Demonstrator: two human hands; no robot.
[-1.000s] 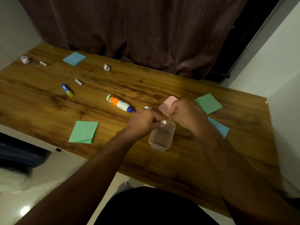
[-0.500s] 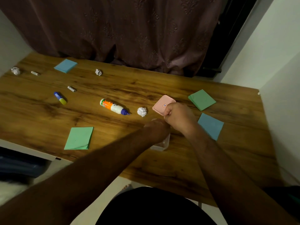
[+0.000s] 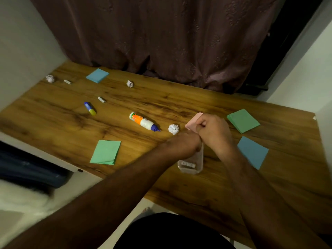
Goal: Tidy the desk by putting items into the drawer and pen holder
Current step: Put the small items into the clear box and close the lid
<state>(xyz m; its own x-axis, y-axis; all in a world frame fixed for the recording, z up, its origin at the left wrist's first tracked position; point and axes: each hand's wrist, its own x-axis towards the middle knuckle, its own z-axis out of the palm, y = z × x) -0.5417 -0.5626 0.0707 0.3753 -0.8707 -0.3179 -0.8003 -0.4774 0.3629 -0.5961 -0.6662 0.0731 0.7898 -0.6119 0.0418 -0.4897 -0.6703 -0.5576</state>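
A small clear plastic box (image 3: 191, 168) stands on the wooden desk (image 3: 179, 191) near its front edge, with a small white piece lying inside. My left hand (image 3: 183, 144) hovers over the box's far end; its fingers are hidden, so its grip is unclear. My right hand (image 3: 213, 132) grips the pink lid (image 3: 193, 121), held tilted just behind the box. A crumpled paper ball (image 3: 173, 129) lies left of the lid. An orange-and-white glue bottle (image 3: 143, 121) lies on its side further left.
Green pads (image 3: 106, 152) (image 3: 242, 120) and blue pads (image 3: 253, 151) (image 3: 97, 75) lie around the desk. A blue-yellow glue stick (image 3: 89, 108), two small white sticks (image 3: 101, 99) (image 3: 67, 81) and two more paper balls (image 3: 129, 83) (image 3: 50, 78) sit at the left. A curtain hangs behind.
My left hand brought a small white piece over the box; a white piece now lies inside. The camera tilted up, and the paper ball came into view beside the lid.
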